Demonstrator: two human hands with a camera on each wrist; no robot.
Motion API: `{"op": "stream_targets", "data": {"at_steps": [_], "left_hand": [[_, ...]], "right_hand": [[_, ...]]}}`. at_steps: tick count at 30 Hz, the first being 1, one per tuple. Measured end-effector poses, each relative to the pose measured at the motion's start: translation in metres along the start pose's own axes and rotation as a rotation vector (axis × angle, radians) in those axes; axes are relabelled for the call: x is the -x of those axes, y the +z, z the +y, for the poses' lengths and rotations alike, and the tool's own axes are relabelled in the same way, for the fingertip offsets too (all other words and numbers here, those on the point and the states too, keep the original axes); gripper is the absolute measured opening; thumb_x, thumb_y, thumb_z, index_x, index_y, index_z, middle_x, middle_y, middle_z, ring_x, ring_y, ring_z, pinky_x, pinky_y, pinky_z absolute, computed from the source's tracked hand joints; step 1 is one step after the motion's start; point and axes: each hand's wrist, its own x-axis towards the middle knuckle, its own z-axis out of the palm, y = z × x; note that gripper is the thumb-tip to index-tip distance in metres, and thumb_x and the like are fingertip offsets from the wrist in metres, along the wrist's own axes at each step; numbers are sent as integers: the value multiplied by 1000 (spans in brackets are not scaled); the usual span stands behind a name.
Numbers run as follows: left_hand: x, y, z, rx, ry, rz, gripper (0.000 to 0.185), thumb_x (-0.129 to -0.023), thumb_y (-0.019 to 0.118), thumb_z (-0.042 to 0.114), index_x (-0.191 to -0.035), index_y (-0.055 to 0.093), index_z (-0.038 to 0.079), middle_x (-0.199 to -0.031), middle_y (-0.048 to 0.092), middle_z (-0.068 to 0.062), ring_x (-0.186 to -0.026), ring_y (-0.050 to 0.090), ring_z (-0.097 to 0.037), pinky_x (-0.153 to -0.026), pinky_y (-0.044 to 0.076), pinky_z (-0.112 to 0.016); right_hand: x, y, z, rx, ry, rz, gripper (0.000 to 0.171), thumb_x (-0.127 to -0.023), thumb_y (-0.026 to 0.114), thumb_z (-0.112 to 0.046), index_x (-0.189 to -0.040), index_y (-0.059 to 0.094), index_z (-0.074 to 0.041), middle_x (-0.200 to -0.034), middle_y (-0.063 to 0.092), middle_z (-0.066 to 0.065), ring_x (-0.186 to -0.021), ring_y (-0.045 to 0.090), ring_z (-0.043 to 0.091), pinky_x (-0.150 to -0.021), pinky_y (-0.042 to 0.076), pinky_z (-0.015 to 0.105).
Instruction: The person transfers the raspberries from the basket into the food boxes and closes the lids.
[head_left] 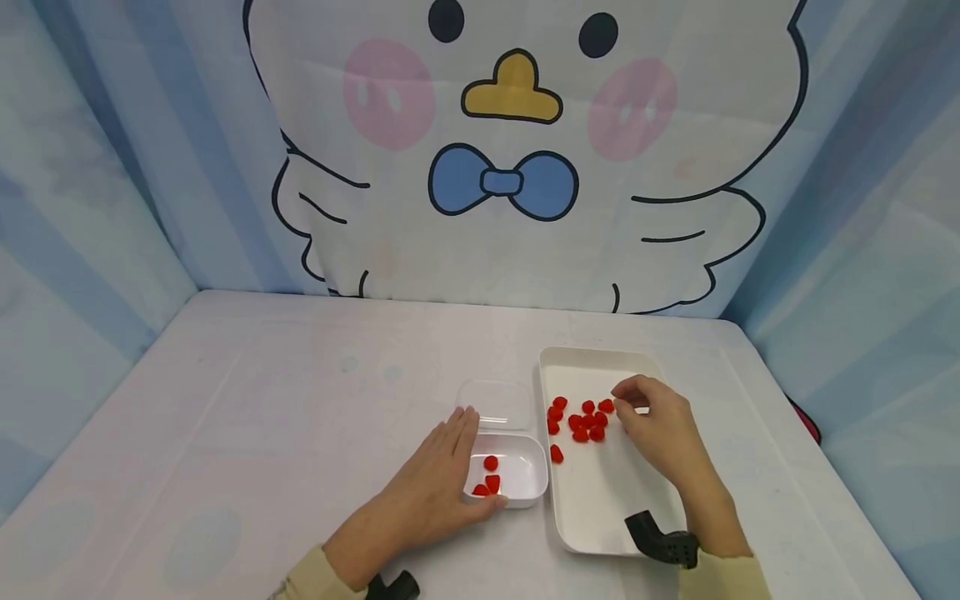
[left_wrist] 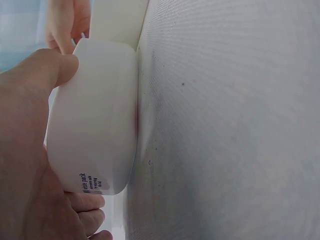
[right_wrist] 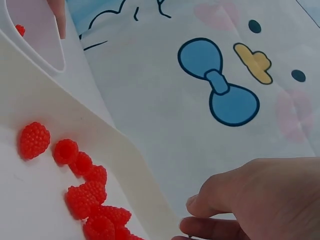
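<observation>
My left hand [head_left: 431, 483] holds the small box [head_left: 517, 475]; my right hand [head_left: 660, 429] pinches one raspberry [head_left: 606, 406] in the tray [head_left: 600, 508].

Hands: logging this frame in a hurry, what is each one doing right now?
Left hand: grips the small white container, thumb at its rim.
Right hand: fingers curled over the white tray by the raspberries; holding one cannot be told.

We take the tray [head_left: 600, 500] on the counter [head_left: 225, 433] as our landmark: raspberries [head_left: 581, 421] lie in its far half, the small box [head_left: 517, 479] (three raspberries inside) touches its left side, the lid [head_left: 498, 402] just behind that box.
</observation>
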Motion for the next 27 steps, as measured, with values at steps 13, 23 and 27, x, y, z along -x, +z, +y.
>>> {"op": "stream_targets", "data": {"at_steps": [13,23,27], "left_hand": [[0,0,0,-3,-12,-4,105,-85,58,68,-158,15,6,-166,20,-9,-155,15,-26,-124,22,-48],[0,1,0,-3,-5,-4,104,-86,57,69,-158,16,6,-166,20,-9,-155,16,-26,-124,22,-48],[-1,1,0,-4,-5,-1,104,-86,58,68,-158,16,6,-166,21,-9,-155,16,-26,-124,22,-47]], "right_hand": [[-2,1,9,69,67,-12,20,-93,58,-8,-110,65,0,-108,68,21,-99,62,34,-89,58,49],[-3,3,16,101,107,-44,19,-91,58,-6,-106,65,2,-100,67,20,-89,59,30,-84,57,46],[-5,3,18,109,119,-59,19,-91,59,-6,-107,65,2,-99,66,20,-88,58,29,-83,57,46]]}}
